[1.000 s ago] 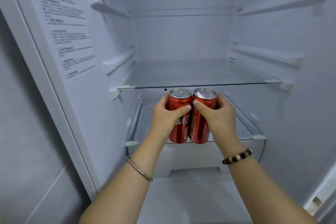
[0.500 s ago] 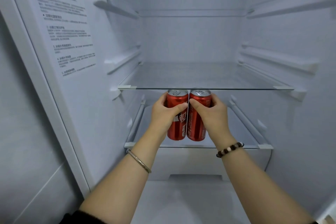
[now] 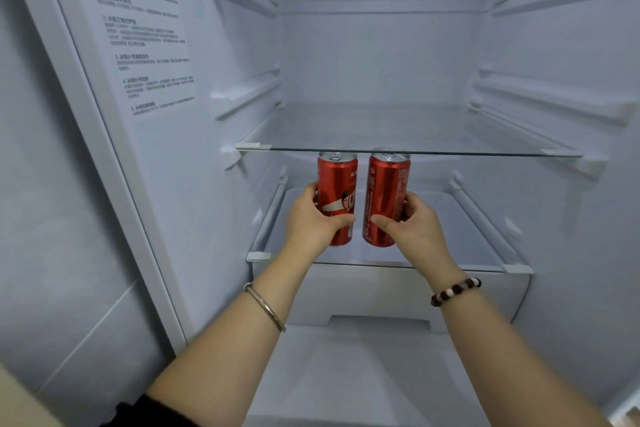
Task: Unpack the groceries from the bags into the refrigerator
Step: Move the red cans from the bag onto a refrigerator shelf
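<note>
Left can (image 3: 337, 184) gripped by left hand (image 3: 311, 218) | right can (image 3: 388, 191) gripped by right hand (image 3: 414, 222) | count: 2, red, upright, apart

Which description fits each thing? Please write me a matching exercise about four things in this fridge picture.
Things:
1 left can
2 right can
3 glass shelf
4 printed label

Descriptions:
A on the left inner wall
B held by the hand with bead bracelet
C crosses the fridge above both hands
D held by the hand with metal bangle

Pairs: 1-D; 2-B; 3-C; 4-A
</note>
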Motion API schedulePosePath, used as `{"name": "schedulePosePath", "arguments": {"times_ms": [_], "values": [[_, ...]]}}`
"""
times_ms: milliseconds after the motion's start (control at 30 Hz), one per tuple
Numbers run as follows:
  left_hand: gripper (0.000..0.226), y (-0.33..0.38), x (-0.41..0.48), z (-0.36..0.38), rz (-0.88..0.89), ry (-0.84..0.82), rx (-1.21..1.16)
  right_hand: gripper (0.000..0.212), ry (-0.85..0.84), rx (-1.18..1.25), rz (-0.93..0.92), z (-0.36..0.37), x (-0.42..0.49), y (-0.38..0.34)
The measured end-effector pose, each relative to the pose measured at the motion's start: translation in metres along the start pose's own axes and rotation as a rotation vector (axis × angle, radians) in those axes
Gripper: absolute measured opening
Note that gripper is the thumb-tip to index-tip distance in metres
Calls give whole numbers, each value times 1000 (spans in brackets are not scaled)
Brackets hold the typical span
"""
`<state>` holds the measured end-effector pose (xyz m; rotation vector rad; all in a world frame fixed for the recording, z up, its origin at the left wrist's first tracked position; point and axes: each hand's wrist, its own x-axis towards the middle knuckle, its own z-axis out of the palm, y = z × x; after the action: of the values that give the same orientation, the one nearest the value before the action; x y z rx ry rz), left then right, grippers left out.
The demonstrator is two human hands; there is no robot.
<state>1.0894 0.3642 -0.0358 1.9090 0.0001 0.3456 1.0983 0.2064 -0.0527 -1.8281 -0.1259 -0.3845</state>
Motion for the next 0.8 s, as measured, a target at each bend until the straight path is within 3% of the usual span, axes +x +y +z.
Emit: {"name": "schedulePosePath", "arguments": {"times_ms": [233, 800], "values": [[55, -16, 38, 2, -60, 202, -137, 47, 52, -82, -23, 14, 16, 1], [43, -41, 122, 11, -91, 305, -59, 52, -3, -251, -13, 70, 107, 10]]}}
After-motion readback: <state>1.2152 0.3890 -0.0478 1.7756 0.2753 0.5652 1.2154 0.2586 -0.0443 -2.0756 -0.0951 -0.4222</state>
